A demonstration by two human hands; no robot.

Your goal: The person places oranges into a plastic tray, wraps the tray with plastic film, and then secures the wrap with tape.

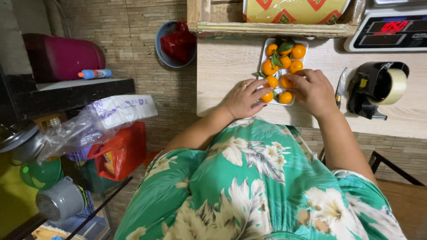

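Both hands are at the near end of a white tray [264, 50] of oranges [284, 62] on the table [227, 66]. The left hand [243, 98] rests at the tray's near left corner, fingers [260, 87] curled loosely around one orange [267, 96]. The right hand [315, 91] covers the near right corner, fingers bent onto the fruit; I cannot tell if they grip any. A knife [341, 82] lies just right of it, then a tape dispenser [377, 88]. A scale [387, 31] stands behind.
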